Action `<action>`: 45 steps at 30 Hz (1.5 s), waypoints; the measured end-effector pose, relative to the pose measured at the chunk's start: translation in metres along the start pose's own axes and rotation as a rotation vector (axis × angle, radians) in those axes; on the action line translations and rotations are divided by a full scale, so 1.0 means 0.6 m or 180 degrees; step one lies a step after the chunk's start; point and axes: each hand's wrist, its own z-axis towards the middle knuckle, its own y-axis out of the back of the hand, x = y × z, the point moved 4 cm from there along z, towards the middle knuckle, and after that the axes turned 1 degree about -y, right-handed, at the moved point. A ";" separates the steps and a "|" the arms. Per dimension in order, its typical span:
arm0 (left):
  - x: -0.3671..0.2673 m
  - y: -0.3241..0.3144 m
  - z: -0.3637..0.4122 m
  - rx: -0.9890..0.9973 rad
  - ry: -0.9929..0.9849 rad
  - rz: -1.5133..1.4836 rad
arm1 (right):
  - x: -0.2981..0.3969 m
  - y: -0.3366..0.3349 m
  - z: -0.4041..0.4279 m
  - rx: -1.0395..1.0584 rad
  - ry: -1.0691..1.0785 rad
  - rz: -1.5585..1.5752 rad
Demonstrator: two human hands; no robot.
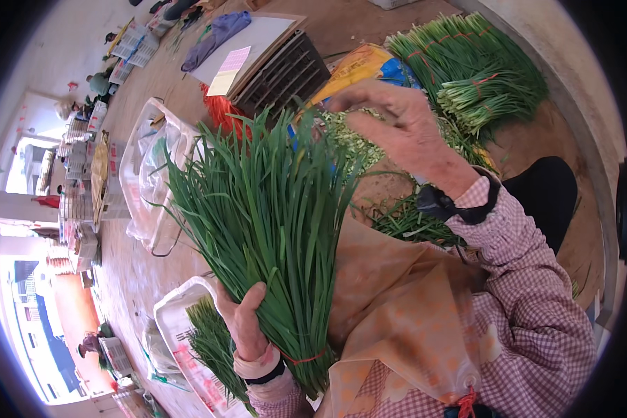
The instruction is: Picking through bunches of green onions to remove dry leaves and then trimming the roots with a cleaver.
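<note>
A large bundle of long green leafy stalks, likely garlic chives [277, 209], leans across my lap, its leaf tips pointing away from me. A red tie [304, 359] circles it near the lower end. My left hand [245, 313] grips the bundle's left side above the tie, thumb on top. My right hand [402, 125] is raised beyond the leaf tips at the right, fingers curled and slightly blurred; whether a leaf is between them cannot be told. Beneath it lie chopped pale trimmings [352, 141] on a yellow and blue sack [366, 65].
Tied green bundles [480, 68] are heaped at upper right. A dark plastic crate [287, 73] bears a board, paper and cloth; red ties [222, 112] hang beside it. White baskets [136, 151] [177, 329] stand left, the nearer holding greens. Loose leaves [413, 219] lie near my lap. People work far left.
</note>
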 end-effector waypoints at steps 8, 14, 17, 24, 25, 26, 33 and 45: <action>-0.005 -0.016 -0.008 0.0012 -0.0022 0.0367 | -0.059 -0.061 -0.001 0.0635 -0.0609 0.0153; 0.001 -0.010 0.001 0.0157 0.0048 0.0274 | -0.100 -0.074 -0.016 0.0830 -0.0693 0.0210; 0.002 -0.014 0.002 0.0172 0.0061 0.0186 | -0.106 -0.074 -0.009 0.1010 -0.0416 -0.0177; -0.001 -0.023 0.000 -0.0034 0.0071 -0.0007 | -0.122 -0.068 -0.013 0.1269 -0.0317 -0.0603; -0.002 -0.025 -0.001 -0.0035 0.0075 -0.0049 | -0.123 -0.068 -0.014 0.1422 -0.0443 -0.0529; -0.002 -0.027 -0.001 -0.0035 0.0078 -0.0092 | -0.122 -0.067 -0.013 0.1423 -0.0454 -0.0529; -0.004 -0.030 -0.001 -0.0104 0.0174 0.0041 | -0.117 -0.070 0.006 0.1698 -0.0769 -0.0113; -0.003 -0.030 0.001 -0.0085 0.0272 0.0075 | -0.119 -0.103 -0.009 0.2167 -0.1174 0.0260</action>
